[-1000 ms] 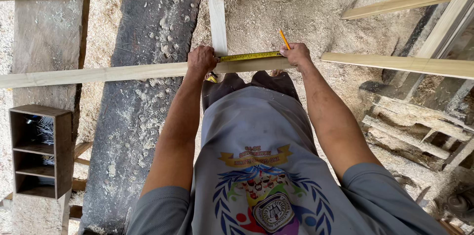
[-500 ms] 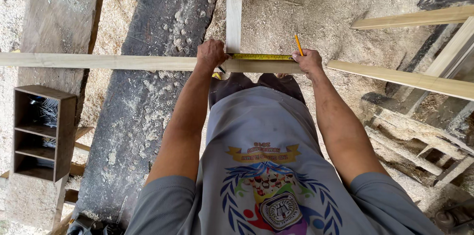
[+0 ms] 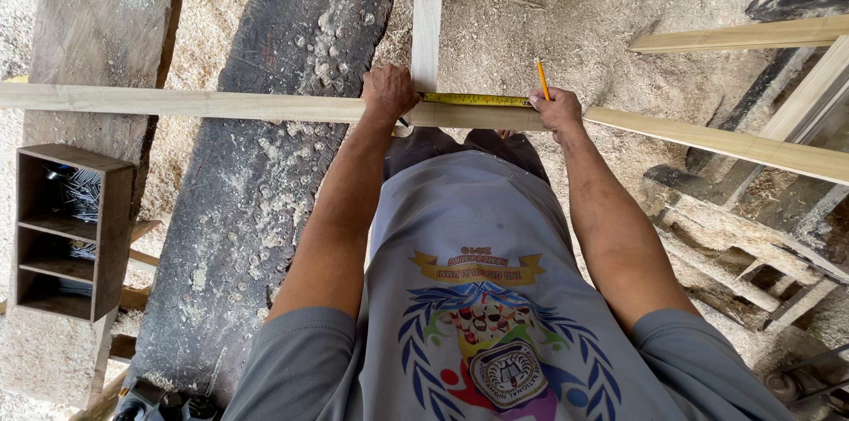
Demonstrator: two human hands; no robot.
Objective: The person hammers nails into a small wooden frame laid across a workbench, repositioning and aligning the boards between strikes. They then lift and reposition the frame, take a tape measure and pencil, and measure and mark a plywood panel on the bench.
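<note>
Sawdust covers the workshop floor (image 3: 619,23) I look down on, with a dark plank (image 3: 265,164) and a small brown shelf box (image 3: 66,231) off beyond my left hand (image 3: 389,91). That hand's fingers clamp the yellow tape measure (image 3: 473,100) onto the pale wooden rail (image 3: 195,104). My right hand (image 3: 557,109) pins the tape's other end, fingers curled around a yellow pencil (image 3: 541,78). A crosspiece (image 3: 427,23) runs away from my fingertips.
</note>
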